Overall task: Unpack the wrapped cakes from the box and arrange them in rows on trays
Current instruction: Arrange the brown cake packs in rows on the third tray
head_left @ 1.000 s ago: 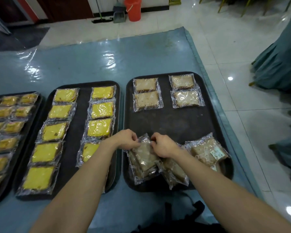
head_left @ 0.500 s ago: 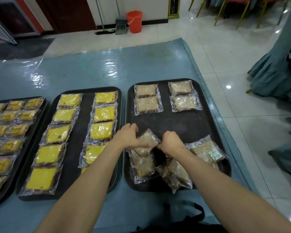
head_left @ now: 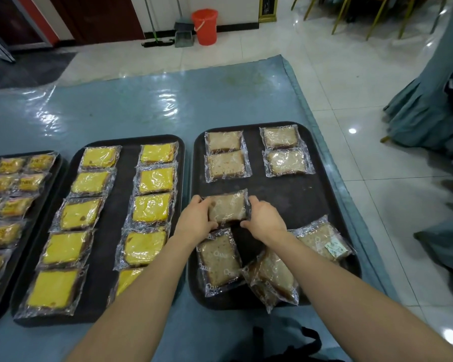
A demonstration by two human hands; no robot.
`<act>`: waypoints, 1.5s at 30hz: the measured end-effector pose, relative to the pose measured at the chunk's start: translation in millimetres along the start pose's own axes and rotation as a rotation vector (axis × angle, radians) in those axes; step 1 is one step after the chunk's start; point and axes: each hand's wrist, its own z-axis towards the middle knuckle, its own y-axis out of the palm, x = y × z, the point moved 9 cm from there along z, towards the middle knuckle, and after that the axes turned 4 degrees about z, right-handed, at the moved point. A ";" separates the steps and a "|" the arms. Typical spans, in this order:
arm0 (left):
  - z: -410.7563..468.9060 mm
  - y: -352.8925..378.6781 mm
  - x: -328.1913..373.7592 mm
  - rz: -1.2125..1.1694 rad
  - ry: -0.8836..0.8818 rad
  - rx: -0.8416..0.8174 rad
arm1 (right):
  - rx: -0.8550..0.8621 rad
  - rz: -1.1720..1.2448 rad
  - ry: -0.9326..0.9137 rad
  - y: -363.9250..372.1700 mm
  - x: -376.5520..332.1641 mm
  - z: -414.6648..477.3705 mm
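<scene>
A brown wrapped cake [head_left: 228,207] lies flat on the right black tray [head_left: 285,194], below two rows of brown cakes [head_left: 225,155]. My left hand [head_left: 196,220] grips its left edge and my right hand [head_left: 266,222] grips its right edge. Near the tray's front lie loose brown cakes: one [head_left: 219,261] under my left wrist, one [head_left: 275,278] tilted beside my right forearm, one [head_left: 322,240] at the right with a small label. No box is in view.
The middle tray [head_left: 115,223] holds two columns of yellow wrapped cakes [head_left: 152,207]. A third tray [head_left: 55,176] at the left holds smaller yellow cakes. All stand on a blue plastic-covered table [head_left: 168,105]. A red bucket [head_left: 205,26] stands on the tiled floor behind.
Both hands lifted one brown cake off the loose pile at the tray's front and carried it away from me to the tray's middle, where it now lies flat.
</scene>
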 end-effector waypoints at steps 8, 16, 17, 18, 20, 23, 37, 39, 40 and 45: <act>23.7 -2.1 -0.4 -0.075 0.026 0.087 | 0.039 0.011 0.007 -6.9 1.3 27.8; 44.3 -8.8 -5.8 -0.078 0.040 0.070 | 0.045 0.002 0.018 -19.3 -5.9 47.1; 41.7 -9.9 -7.8 -0.078 0.030 0.078 | 0.048 -0.005 0.026 -19.8 -5.2 43.9; 37.9 -11.0 -11.1 -0.080 0.014 0.090 | 0.052 -0.015 0.039 -20.1 -3.9 39.0; 28.5 -14.2 -16.9 -0.065 -0.003 0.125 | 0.066 -0.018 0.064 -19.0 0.0 26.9; 8.9 -15.6 -18.3 -0.008 0.040 0.110 | 0.041 -0.027 0.028 -8.7 -1.6 5.6; -53.6 10.3 -28.8 0.181 0.146 -0.247 | -0.316 -0.119 -0.102 65.6 -39.1 -75.2; -52.0 1.5 -40.7 0.072 0.095 -0.189 | -0.308 -0.096 -0.122 63.4 -42.8 -77.2; -50.5 -4.9 -47.0 0.034 0.063 -0.145 | -0.298 -0.086 -0.132 61.8 -45.6 -77.3; -50.6 -28.6 -69.3 -0.009 -0.044 0.056 | -0.202 -0.141 -0.192 69.2 -62.6 -77.3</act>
